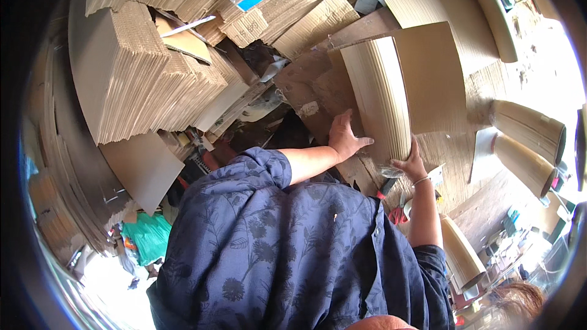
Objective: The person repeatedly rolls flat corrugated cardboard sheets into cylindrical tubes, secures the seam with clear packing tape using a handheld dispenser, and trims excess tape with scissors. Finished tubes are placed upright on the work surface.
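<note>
A thick stack of cut cardboard sheets (380, 95) stands on the wooden table in front of me, its layered edges showing. My right hand (414, 166) grips its near right corner, with the thumb at the near end and the fingers along the right side. To the left of the stack, my left hand (348, 139) is open with its fingers spread, close to the stack's left side and holding nothing. A flat cardboard sheet (431, 79) lies just right of the stack.
Tall piles of cardboard (137, 79) rise at the left. More cardboard sheets (449, 21) lie at the far right. Rolled cardboard pieces (529, 128) sit along the right edge. Red-handled scissors (398, 212) lie near my right forearm. Another person's hair (520, 299) shows at lower right.
</note>
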Tool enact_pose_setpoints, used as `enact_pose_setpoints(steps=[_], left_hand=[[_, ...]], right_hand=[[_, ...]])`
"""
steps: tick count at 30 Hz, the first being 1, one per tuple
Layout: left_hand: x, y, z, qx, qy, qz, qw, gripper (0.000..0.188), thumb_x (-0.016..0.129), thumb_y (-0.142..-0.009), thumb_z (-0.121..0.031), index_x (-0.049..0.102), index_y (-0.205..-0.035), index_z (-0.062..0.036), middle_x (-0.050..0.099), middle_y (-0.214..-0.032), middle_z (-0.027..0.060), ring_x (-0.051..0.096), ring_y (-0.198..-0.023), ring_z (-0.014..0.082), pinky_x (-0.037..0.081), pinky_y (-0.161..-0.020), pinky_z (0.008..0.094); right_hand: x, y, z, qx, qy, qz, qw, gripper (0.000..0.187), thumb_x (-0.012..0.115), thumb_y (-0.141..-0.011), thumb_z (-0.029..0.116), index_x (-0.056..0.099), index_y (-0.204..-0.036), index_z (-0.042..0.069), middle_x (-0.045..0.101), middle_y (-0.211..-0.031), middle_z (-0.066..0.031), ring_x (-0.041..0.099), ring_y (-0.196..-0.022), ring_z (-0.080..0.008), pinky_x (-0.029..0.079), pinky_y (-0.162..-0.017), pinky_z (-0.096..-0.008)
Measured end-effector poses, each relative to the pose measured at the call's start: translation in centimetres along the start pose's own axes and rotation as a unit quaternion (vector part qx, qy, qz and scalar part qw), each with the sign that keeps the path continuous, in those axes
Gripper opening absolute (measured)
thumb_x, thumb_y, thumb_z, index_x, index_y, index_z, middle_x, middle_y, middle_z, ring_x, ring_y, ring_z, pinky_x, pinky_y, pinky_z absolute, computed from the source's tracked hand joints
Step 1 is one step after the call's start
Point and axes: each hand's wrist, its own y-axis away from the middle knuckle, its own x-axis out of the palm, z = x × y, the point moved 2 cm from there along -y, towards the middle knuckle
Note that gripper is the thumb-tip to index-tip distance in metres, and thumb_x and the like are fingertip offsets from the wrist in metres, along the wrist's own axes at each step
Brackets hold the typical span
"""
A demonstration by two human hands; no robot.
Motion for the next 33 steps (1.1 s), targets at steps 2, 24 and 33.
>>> enact_pose_setpoints(steps=[2,24,33], left_hand=[[-0.3,0.0,-0.6,0.043,0.008,0.019,0.999,0.097,0.090,-0.067,-0.033,0.037,-0.141,0.0012,0.046,-0.137,0.0189,0.047,-0.127,0.0329,0.040,-0.107,0.0395],[2.9,-0.3,-1.5,0.068,0.273,0.376,0.883,0.086,0.089,-0.060,-0.008,0.048,-0.136,-0.0082,0.055,-0.131,0.0087,0.047,-0.125,0.0227,0.038,-0.105,0.0388],[3.9,2.5,-3.9,0.359,-0.078,0.326,0.871,0.120,0.093,-0.053,-0.034,0.024,-0.145,-0.0033,0.036,-0.142,0.0217,0.034,-0.136,0.0385,0.031,-0.115,0.0423]], right_hand=[[0.1,0.1,0.0,0.011,-0.039,0.003,0.999,0.120,0.092,-0.053,0.015,0.023,-0.149,0.001,0.045,-0.141,-0.0180,0.043,-0.132,-0.0294,0.034,-0.112,-0.0389],[2.2,5.7,0.8,-0.052,-0.028,-0.102,0.993,0.118,0.092,-0.052,0.021,0.028,-0.148,0.001,0.045,-0.141,-0.0185,0.037,-0.137,-0.0307,0.031,-0.114,-0.0395],[1.2,15.3,0.8,0.028,-0.218,-0.108,0.970,0.075,0.066,-0.088,0.047,0.043,-0.144,0.004,0.046,-0.145,-0.0165,0.040,-0.136,-0.0298,0.036,-0.111,-0.0445]])
